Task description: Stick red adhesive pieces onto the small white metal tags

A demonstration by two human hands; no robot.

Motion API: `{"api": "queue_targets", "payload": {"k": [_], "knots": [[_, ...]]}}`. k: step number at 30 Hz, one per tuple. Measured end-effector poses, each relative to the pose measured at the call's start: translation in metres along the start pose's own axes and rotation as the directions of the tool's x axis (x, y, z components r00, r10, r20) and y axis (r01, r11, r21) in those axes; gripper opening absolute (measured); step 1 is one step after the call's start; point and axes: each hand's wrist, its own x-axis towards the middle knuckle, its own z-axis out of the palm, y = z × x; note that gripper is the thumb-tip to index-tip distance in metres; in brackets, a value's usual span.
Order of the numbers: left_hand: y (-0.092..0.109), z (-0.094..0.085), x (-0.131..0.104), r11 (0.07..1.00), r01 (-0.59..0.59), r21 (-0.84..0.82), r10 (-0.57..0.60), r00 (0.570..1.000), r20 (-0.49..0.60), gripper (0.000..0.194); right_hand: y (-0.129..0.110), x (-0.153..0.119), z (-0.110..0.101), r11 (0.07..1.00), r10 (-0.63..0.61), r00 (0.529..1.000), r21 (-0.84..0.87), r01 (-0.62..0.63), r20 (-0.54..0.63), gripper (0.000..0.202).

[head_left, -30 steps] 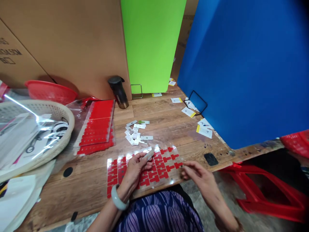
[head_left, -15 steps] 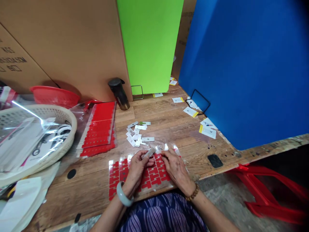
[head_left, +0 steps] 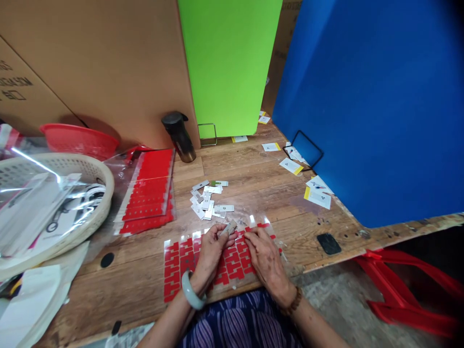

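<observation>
My left hand [head_left: 210,251] is closed, pinching a small flat grey strip [head_left: 229,228] between thumb and fingers. It hovers over a clear sheet of red stickers [head_left: 172,270] lying at the table's front edge. The stickers are die-cut shapes set in rows. On the right part of that sheet rests my right hand [head_left: 268,258], its fingers bent and drawn together at the stickers; whatever is between its fingertips is hidden. Just beyond the sheet lies a loose pile of small white and grey strips [head_left: 208,200], one of them with a green patch.
To the left stand red sheets [head_left: 150,181], a white basket [head_left: 108,193] of plastic-wrapped items and a red basin [head_left: 78,140]. A dark bottle [head_left: 180,137] stands before cardboard boxes. Green [head_left: 228,67] and blue [head_left: 373,111] panels rise behind. Cards [head_left: 291,166] lie right; a red stool [head_left: 395,290] stands below.
The view has shifted slightly. Both hands stay over the sticker sheet, the left still holding the grey strip; the right hand's fingers have moved only a little.
</observation>
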Motion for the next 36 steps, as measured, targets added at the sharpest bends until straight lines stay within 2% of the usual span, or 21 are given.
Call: {"api": "queue_targets", "payload": {"k": [4,9,14,18,23,27,31,36], "knots": [[0.000,0.002,0.000,1.000,-0.007,0.002,0.007,1.000,-0.001,0.031,-0.003,0.005,-0.002,0.999,0.035,0.999,-0.002,-0.035,-0.027,0.020],[-0.001,0.005,0.000,1.000,-0.013,0.019,0.013,0.999,-0.034,0.031,-0.005,0.007,-0.005,1.000,0.017,0.999,0.025,-0.016,-0.030,0.014],[-0.001,0.006,-0.001,1.000,-0.011,0.005,0.011,0.998,-0.064,0.027,-0.007,0.001,-0.007,0.994,0.025,0.999,0.103,-0.029,0.039,0.015],[0.001,0.007,0.000,1.000,0.001,-0.003,-0.001,0.998,-0.069,0.020,-0.007,-0.001,-0.011,0.972,0.021,0.996,0.230,-0.041,0.087,0.013],[0.011,0.001,-0.003,0.993,0.107,-0.041,-0.108,0.994,-0.018,0.016,-0.010,0.003,-0.021,0.904,0.123,0.987,0.399,-0.154,0.104,0.007],[0.025,-0.007,-0.017,0.972,0.224,-0.068,-0.217,0.971,0.100,0.026,-0.022,0.009,-0.031,0.870,0.250,0.966,0.422,-0.256,0.071,0.012],[0.036,-0.010,-0.035,0.958,0.281,-0.053,-0.272,0.953,0.132,0.028,-0.033,0.015,-0.033,0.903,0.162,0.985,0.392,-0.174,0.065,0.009],[0.043,-0.008,-0.048,0.950,0.311,-0.037,-0.303,0.942,0.147,0.029,-0.038,0.016,-0.028,0.915,0.066,0.990,0.389,-0.110,0.125,0.007]]}}
